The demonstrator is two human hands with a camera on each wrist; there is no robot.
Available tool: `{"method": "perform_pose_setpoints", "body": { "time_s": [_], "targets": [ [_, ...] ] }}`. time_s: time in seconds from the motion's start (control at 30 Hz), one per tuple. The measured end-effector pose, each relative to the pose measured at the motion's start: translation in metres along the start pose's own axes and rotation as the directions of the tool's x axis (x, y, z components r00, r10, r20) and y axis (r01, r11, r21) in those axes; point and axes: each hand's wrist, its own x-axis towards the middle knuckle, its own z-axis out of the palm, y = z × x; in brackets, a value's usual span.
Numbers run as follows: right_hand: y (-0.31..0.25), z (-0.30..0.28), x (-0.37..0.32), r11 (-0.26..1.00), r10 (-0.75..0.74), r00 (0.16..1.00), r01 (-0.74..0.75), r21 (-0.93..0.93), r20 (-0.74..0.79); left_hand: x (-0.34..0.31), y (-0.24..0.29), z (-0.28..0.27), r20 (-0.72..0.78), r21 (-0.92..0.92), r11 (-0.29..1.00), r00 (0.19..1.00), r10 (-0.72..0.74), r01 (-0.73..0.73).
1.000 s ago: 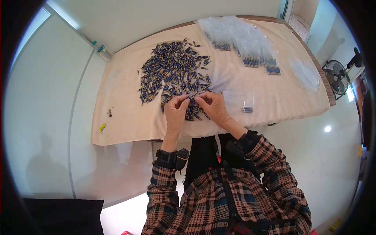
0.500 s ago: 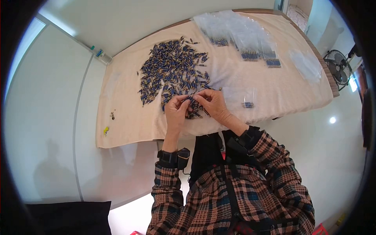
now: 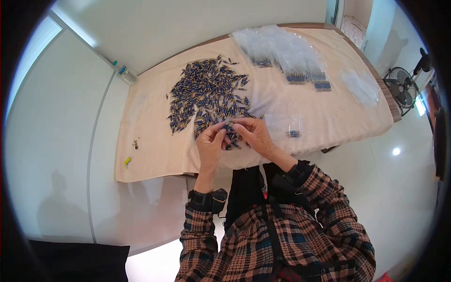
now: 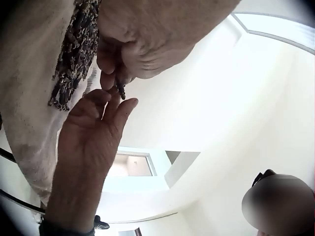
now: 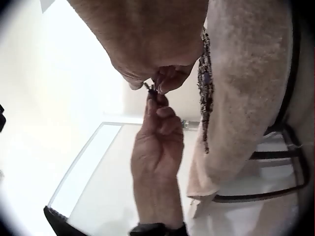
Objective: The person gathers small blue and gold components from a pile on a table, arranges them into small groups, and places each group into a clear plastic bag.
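Small blue pieces with brass-coloured ends lie in a large pile point(image 3: 206, 84) in the head view. Over the pile's near edge, my left hand point(image 3: 210, 143) pinches a few of these pieces point(image 4: 121, 90) between thumb and curled fingers. Facing it from the right is my right hand point(image 3: 257, 136), its fingertips close to the held pieces. In the left wrist view the right hand's thumb and fingers point(image 4: 134, 102) stand apart around the tips of the pieces. The right wrist view shows the ends of the pieces point(image 5: 151, 90) sticking up from the left fingers.
Right of my hands lies a clear bag point(image 3: 283, 123) with several pieces. Filled bags point(image 3: 277, 47) overlap at the back, and flat clear bags point(image 3: 359, 87) lie at the right. A bottle point(image 3: 124, 73) stands at the left wall; small bits point(image 3: 136, 144) lie on the cloth point(image 3: 159, 160).
The head view has tilted slightly. My right hand's fingertips have come closer to the left fingers, which keep their grip on the pieces.
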Motion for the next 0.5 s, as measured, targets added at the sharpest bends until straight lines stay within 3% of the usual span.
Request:
{"method": "perform_pose_setpoints", "body": {
  "time_s": [0.03,0.13,0.5],
  "targets": [
    [-0.004,-0.003,-0.001,1.0,-0.001,1.0,0.001,-0.007,-0.003,-0.002,0.0,0.003,0.034,-0.005,1.0,0.999,0.011,-0.011],
    [-0.014,-0.015,-0.007,0.983,0.179,0.982,-0.181,0.039,0.06,-0.011,-0.001,0.011,0.107,-0.017,1.0,0.994,0.019,-0.017],
    [-0.036,-0.045,-0.038,0.966,0.179,0.981,-0.189,0.175,0.071,-0.025,-0.005,0.037,0.274,0.01,0.995,0.957,0.093,-0.1]
  ]
}}
